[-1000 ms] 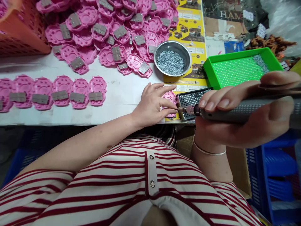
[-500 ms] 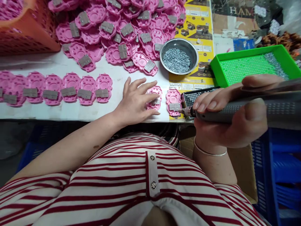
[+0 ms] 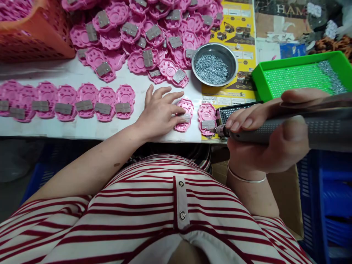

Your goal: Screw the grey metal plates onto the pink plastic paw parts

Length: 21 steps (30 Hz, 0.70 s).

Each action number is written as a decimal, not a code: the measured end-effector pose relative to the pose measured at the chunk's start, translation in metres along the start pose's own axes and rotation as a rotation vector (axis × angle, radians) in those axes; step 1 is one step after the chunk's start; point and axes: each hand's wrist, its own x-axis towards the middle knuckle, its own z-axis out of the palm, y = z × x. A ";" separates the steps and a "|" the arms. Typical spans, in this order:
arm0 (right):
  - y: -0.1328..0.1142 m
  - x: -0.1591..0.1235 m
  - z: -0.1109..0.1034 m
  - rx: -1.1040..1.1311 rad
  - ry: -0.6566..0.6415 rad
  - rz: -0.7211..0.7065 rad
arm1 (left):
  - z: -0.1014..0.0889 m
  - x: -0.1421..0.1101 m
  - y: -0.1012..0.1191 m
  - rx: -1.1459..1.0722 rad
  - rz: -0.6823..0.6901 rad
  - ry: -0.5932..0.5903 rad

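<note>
Left hand: the left hand (image 3: 158,113) lies palm down with its fingers spread, thumb and forefinger over the near pink part (image 3: 184,106); they cover some of its grey plate, and whether they pinch it I cannot tell
Right hand: the right hand (image 3: 264,134) has its fingers closed round the driver (image 3: 327,128), whose back end is cut off by the right edge
Driver tip: at the grey plate on the tip-side pink part (image 3: 206,112); exact contact is too small to tell
Pink parts: the two lie apart on the table (image 3: 82,128), near its front edge, the second just beside the black tray (image 3: 227,112)
Black tray: perforated, partly hidden by driver and right hand; its contents are hard to make out
Bowl: the steel bowl (image 3: 234,71) holds many small silvery pieces, too fine to tell singly
Green tray: the green tray (image 3: 264,82) has silvery pieces gathered toward its right end; the hand hides some of its front
Orange basket: the orange basket (image 3: 41,40), cut off at top and left, holds pink pieces
Pile: the pile (image 3: 151,33) of plated pink parts runs out of view at the top
Row: the row (image 3: 107,96) of plated pink parts is cut off at left
</note>
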 end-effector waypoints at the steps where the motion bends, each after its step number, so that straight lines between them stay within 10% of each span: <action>1: 0.001 0.000 0.000 -0.024 0.006 0.000 | 0.000 0.000 -0.001 -0.002 -0.004 0.000; 21: 0.007 -0.002 0.001 0.029 0.066 -0.036 | 0.000 -0.012 -0.003 -0.037 0.070 -0.036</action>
